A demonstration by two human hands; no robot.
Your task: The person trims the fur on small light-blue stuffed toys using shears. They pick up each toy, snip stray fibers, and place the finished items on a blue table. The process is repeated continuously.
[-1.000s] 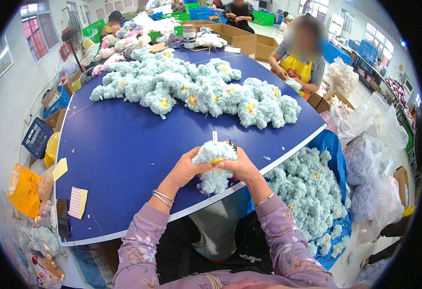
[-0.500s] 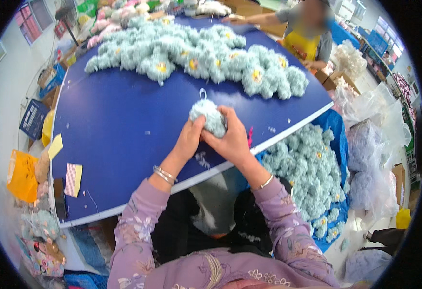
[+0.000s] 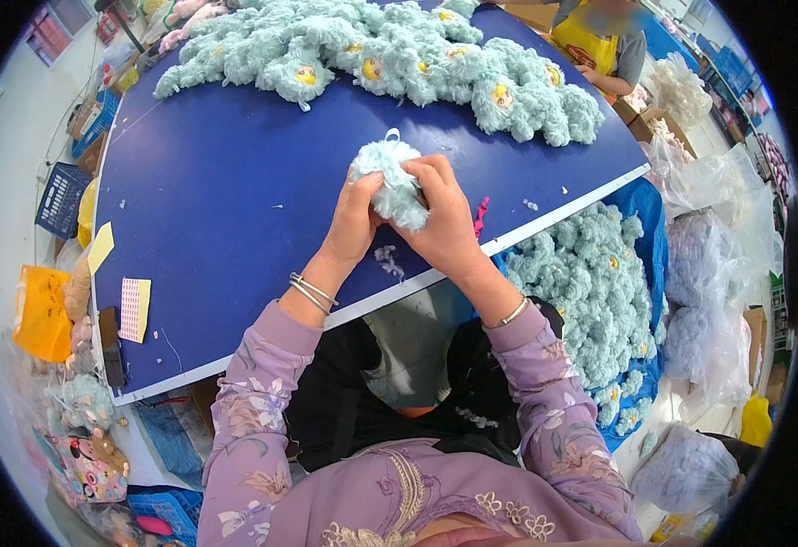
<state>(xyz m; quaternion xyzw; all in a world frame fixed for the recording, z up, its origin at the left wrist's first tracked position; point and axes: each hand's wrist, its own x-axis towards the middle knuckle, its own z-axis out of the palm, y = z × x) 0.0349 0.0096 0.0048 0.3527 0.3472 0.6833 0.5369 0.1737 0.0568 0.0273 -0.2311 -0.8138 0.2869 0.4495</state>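
Between both hands, over the near part of the blue table (image 3: 226,219), is a pale blue-green plush toy (image 3: 391,187) with a small loop at its top. My left hand (image 3: 355,214) grips its left side, thumb pressed into the fur. Around its right side curl the fingers of my right hand (image 3: 440,205). The underside of the toy is covered by my palms. Beyond it lies a long heap of similar plush toys (image 3: 344,55), several showing yellow round faces.
Right of the table, a blue sack (image 3: 649,228) holds many more plush toys. A pink tool (image 3: 482,217) lies near the table's edge. A sticker sheet (image 3: 134,310) and a yellow paper (image 3: 101,248) are at left. Another person (image 3: 590,41) stands at the far right corner.
The plush toy is turned and squeezed between my hands, its fur looking fluffier and its loop now lying lower. The whole view has shifted slightly. The other person's outstretched arm is largely out of view.
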